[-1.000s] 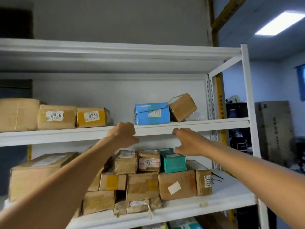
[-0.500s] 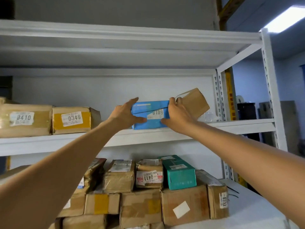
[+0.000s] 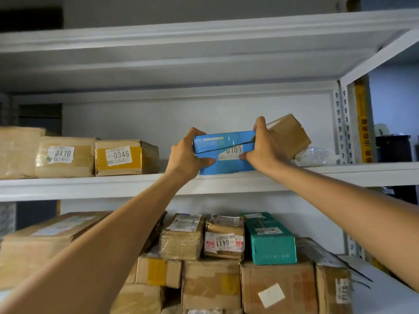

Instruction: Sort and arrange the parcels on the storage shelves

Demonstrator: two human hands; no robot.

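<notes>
A blue parcel (image 3: 224,152) with an upside-down number label sits on the middle shelf (image 3: 136,185). My left hand (image 3: 188,155) grips its left end, thumb on the front and fingers over the top. My right hand (image 3: 264,147) grips its right end the same way. A tilted brown box (image 3: 292,132) leans just behind my right hand. Farther left on the same shelf stand brown parcels labelled 0410 (image 3: 64,156) and 0346 (image 3: 123,157).
The lower shelf holds a stack of brown boxes, one labelled 0411 (image 3: 224,241), and a teal box (image 3: 269,241). A clear plastic bag (image 3: 317,156) lies at the middle shelf's right end. White uprights (image 3: 341,123) close the right side. Another shelf board hangs overhead.
Both hands rose from below the middle shelf's edge to the blue parcel and closed round its ends. My view moved closer and higher.
</notes>
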